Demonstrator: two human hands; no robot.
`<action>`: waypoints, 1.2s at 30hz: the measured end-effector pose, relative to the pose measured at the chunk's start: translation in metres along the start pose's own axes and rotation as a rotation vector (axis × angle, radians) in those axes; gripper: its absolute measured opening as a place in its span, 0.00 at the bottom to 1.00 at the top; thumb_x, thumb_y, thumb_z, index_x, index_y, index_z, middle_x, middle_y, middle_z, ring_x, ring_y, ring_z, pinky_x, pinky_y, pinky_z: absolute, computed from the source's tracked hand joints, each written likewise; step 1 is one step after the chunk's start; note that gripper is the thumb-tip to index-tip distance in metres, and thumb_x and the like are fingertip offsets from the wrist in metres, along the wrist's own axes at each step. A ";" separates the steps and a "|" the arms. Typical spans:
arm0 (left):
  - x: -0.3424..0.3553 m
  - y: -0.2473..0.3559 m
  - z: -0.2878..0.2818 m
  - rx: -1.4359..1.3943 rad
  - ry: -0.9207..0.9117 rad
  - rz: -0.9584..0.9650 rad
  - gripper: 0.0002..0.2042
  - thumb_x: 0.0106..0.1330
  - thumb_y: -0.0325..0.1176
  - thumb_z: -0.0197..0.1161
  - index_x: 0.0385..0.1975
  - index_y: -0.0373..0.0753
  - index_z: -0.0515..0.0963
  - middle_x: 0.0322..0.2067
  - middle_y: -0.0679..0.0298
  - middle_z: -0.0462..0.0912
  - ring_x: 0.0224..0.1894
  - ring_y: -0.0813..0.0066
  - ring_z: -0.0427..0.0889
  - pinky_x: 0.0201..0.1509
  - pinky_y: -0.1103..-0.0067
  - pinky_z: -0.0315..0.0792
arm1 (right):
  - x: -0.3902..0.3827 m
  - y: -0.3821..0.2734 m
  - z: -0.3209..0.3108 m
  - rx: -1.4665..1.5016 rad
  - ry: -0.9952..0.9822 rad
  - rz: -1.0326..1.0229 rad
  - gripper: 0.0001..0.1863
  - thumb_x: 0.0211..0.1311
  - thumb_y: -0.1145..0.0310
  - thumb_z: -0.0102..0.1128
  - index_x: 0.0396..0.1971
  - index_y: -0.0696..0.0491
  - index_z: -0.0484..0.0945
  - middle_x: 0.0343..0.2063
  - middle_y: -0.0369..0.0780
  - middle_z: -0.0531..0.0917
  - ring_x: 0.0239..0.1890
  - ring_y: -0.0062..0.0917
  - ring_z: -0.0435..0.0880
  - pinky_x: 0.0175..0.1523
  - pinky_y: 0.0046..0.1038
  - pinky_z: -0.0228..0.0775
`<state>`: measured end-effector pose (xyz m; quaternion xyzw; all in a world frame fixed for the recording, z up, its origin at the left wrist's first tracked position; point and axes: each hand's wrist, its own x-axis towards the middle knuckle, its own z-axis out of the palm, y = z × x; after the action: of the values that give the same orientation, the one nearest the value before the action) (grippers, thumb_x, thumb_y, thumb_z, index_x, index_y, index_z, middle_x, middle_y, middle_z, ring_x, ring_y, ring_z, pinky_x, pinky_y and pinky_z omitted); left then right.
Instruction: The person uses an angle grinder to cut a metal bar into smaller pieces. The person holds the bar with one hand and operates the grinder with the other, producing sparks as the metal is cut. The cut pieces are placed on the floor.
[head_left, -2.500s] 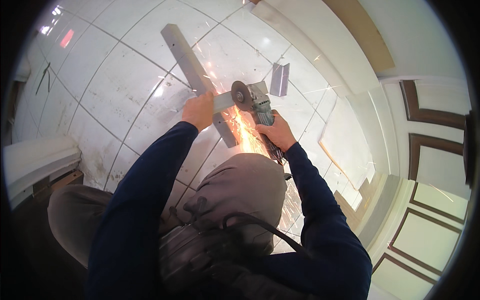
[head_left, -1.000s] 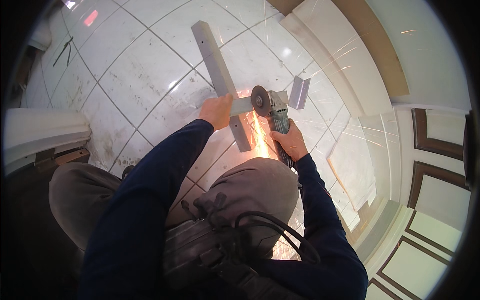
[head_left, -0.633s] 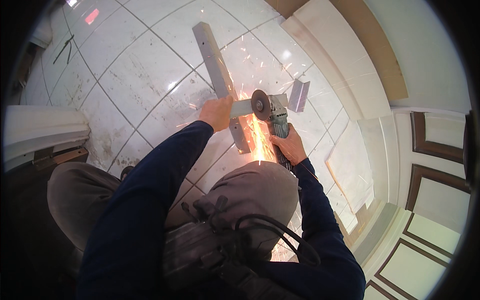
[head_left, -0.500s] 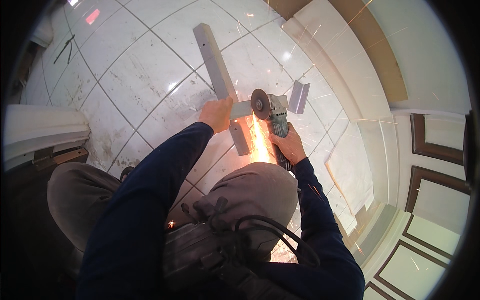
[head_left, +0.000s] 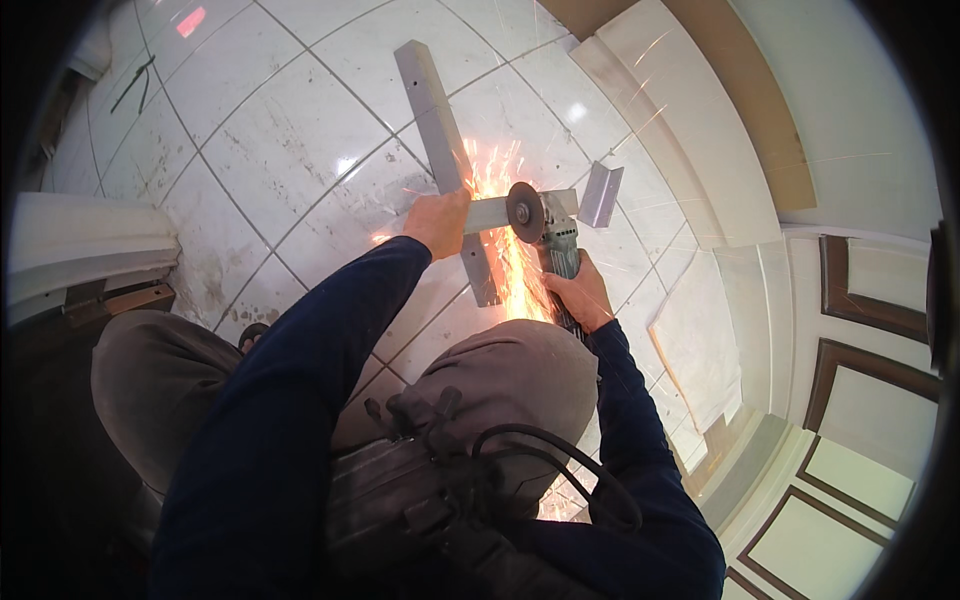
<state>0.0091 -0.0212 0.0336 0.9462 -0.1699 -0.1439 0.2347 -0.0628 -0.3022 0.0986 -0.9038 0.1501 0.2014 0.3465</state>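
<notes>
My left hand (head_left: pixel 437 224) is closed around the near-left end of a flat grey metal bar (head_left: pixel 486 214). The bar lies crosswise over a longer grey beam (head_left: pixel 437 122) on the floor. In my right hand (head_left: pixel 582 295) is an angle grinder (head_left: pixel 562 248), gripped by its body. Its round cutting disc (head_left: pixel 524 210) meets the bar right of my left hand. Bright orange sparks (head_left: pixel 518 278) stream from the contact toward my knee, and some spray up beside the beam. The exact cut line is hidden behind the disc and the glare.
A short angled metal piece (head_left: pixel 601 195) lies on the tiles just right of the bar's end. Pale boards (head_left: pixel 680 130) run along the right side. Black cables (head_left: pixel 560 455) loop over my lap. A thin dark strip (head_left: pixel 133 90) lies far left on the tiled floor (head_left: pixel 270 130).
The grinder and its disc have shifted slightly right and down. Sparks now also burst upward beside the beam. My left hand keeps its hold on the bar.
</notes>
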 end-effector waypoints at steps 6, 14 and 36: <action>-0.001 -0.008 0.007 -0.014 0.029 -0.004 0.15 0.58 0.28 0.68 0.44 0.34 0.77 0.36 0.49 0.88 0.41 0.48 0.90 0.44 0.60 0.82 | 0.004 -0.004 0.005 0.001 -0.006 0.007 0.37 0.49 0.56 0.73 0.55 0.65 0.75 0.42 0.52 0.88 0.43 0.38 0.89 0.51 0.36 0.80; 0.000 -0.002 0.002 -0.006 0.010 0.003 0.15 0.57 0.28 0.70 0.43 0.34 0.76 0.35 0.50 0.88 0.40 0.47 0.89 0.43 0.60 0.82 | 0.013 -0.001 0.005 0.033 0.009 -0.016 0.37 0.50 0.55 0.73 0.55 0.64 0.76 0.41 0.50 0.88 0.41 0.36 0.89 0.49 0.34 0.80; 0.001 -0.010 0.006 0.001 -0.015 0.011 0.19 0.57 0.32 0.72 0.46 0.34 0.74 0.36 0.50 0.88 0.41 0.47 0.90 0.44 0.60 0.82 | 0.008 0.007 0.008 0.014 -0.012 0.005 0.34 0.52 0.57 0.74 0.55 0.63 0.76 0.41 0.49 0.88 0.41 0.34 0.89 0.50 0.34 0.80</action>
<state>0.0106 -0.0159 0.0237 0.9443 -0.1770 -0.1495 0.2339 -0.0608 -0.3024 0.0857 -0.8998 0.1514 0.2067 0.3531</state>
